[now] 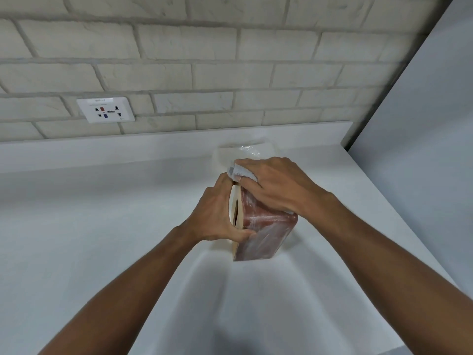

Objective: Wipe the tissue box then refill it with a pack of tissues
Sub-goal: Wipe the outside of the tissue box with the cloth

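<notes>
A reddish-brown tissue box (263,231) with a pale wooden lid stands tipped on its side on the white counter (102,226). My left hand (217,213) grips the lid side of the box, thumb across its lower edge. My right hand (276,185) presses a white cloth (243,171) onto the upper face of the box. Behind my hands lies a pack of tissues in clear plastic (243,149), mostly hidden by my right hand.
A brick wall runs along the back of the counter, with a white socket plate (105,110) at the left. A grey panel (422,124) rises at the right edge of the counter.
</notes>
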`<state>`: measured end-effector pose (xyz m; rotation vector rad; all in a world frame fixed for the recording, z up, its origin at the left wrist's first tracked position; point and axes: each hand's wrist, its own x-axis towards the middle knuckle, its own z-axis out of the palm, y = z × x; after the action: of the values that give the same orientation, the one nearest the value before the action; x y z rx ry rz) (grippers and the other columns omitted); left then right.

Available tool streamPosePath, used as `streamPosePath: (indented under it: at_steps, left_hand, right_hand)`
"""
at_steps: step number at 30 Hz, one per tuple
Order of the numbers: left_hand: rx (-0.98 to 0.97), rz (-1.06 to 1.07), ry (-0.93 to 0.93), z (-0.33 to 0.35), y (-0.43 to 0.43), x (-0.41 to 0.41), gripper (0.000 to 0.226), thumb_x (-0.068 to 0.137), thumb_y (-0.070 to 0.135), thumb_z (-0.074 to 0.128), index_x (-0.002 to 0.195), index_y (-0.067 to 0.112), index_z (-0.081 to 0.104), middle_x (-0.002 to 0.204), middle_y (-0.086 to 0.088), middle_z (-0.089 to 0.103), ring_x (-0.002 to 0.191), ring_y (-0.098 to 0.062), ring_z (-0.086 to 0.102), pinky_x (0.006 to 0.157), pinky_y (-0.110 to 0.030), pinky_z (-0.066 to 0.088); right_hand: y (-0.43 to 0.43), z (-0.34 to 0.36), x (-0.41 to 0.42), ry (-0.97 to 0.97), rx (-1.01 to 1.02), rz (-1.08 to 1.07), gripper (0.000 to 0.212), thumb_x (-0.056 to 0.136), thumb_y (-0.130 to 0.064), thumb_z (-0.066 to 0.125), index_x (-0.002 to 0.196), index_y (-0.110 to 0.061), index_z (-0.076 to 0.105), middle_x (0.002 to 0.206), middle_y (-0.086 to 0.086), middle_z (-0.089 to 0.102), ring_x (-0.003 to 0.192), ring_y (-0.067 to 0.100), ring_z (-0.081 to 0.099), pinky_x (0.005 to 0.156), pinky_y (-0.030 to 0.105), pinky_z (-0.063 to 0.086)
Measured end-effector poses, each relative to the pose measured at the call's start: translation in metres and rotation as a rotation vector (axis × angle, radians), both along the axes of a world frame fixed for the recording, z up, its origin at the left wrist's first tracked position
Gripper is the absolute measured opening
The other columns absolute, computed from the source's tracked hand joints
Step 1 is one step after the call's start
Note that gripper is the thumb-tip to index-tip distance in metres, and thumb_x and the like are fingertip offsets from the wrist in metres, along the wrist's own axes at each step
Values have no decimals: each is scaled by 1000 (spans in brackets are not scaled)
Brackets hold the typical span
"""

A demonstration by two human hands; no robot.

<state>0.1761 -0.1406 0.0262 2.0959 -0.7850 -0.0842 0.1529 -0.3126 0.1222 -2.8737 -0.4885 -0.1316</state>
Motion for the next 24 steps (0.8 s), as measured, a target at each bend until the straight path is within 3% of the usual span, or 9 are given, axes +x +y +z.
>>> streamPosePath:
  at_steps: [3,5,8,11,14,17,18,21,24]
  left_hand:
    - [-32,-23,-21,4,-2,-3,82,50,56,81,125,40,55,145,3,48,127,-23,54,99,-50,50]
    - [-11,-33,6,6,-1,-5,100,46,56,75,140,39,46,157,3,37,128,-20,54,99,-45,52]
    - [-2,-17,29,4,-1,-6,121,48,60,78,155,29,32,157,2,36,132,-20,52,105,-45,50]
    - [16,-2,44,2,0,-3,122,51,65,80,153,18,32,142,-1,47,128,-26,55,106,-53,47]
    - [25,1,61,1,0,-3,124,51,67,83,152,17,31,138,1,49,126,-25,55,106,-53,47]
    - [25,10,60,-1,-1,-4,133,50,64,82,159,20,20,143,-1,48,128,-27,55,104,-53,48]
    - [26,8,63,0,-1,-5,136,49,63,81,160,23,14,147,-1,45,129,-28,54,105,-52,48]
    - [22,0,87,1,-1,-6,141,48,64,80,163,26,6,151,0,41,132,-25,53,107,-49,48]
    - [20,-18,102,2,0,-4,143,48,66,83,162,29,4,150,3,41,136,-22,50,109,-50,46]
  right_hand:
    - [3,2,-36,-120,8,158,29,100,-31,43,116,-26,67,111,-7,71,97,15,65,80,29,51]
    - [1,0,-57,-105,129,194,26,96,-26,49,107,-17,71,105,-5,72,94,12,65,81,28,53]
    - [-6,1,-53,-98,189,119,24,95,-23,55,113,-24,70,118,-9,70,106,6,57,79,22,46]
    - [-6,0,-21,-16,174,10,32,102,-28,48,132,-27,60,131,-5,64,116,17,58,93,29,42]
    - [-5,-3,-4,28,142,-50,35,105,-33,41,135,-27,56,129,-3,64,114,21,59,96,28,39]
    - [-14,-8,-33,22,159,32,41,103,-36,43,142,-26,50,146,-9,51,135,4,41,106,11,22]
    - [-18,-11,-47,40,164,84,44,101,-39,43,143,-27,48,148,-11,46,137,-2,34,111,10,21]
    - [-46,-19,-65,88,153,140,50,98,-47,39,145,-31,46,149,-15,44,139,-1,36,116,25,30]
    - [-66,-19,-46,35,192,-18,44,101,-38,47,143,-27,48,148,-9,45,137,9,43,115,22,29]
